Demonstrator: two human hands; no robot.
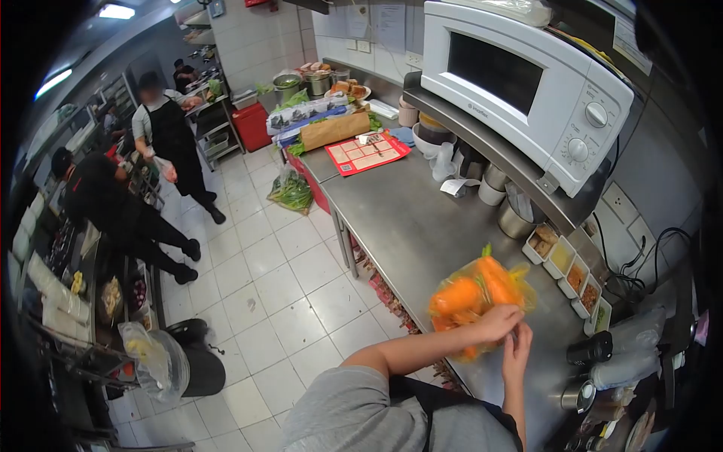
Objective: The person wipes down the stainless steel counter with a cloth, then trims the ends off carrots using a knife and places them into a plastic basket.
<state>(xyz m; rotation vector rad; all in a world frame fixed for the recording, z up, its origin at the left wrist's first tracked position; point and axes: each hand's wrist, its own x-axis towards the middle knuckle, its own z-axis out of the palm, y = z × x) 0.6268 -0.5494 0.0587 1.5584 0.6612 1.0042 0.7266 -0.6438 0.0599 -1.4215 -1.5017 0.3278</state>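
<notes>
A clear yellowish plastic bag (pixel 493 282) full of large orange carrots (pixel 457 296) is held over the near edge of the steel counter. My left hand (pixel 500 324) reaches across from the left, its fingers closed on the gathered side of the bag. Just beside it, almost touching, my right hand (pixel 517 349) pinches at the same gathered plastic. Fingertips of both hands partly hide the bag's neck, and the bag is slightly blurred.
Small containers of chopped ingredients (pixel 576 276) line the counter's wall side, near a metal pot (pixel 518 218). Above them a white microwave (pixel 527 83) sits on a shelf. A red sheet (pixel 367 153) lies at the far end. Two co-workers (pixel 169 132) (pixel 98 196) stand left.
</notes>
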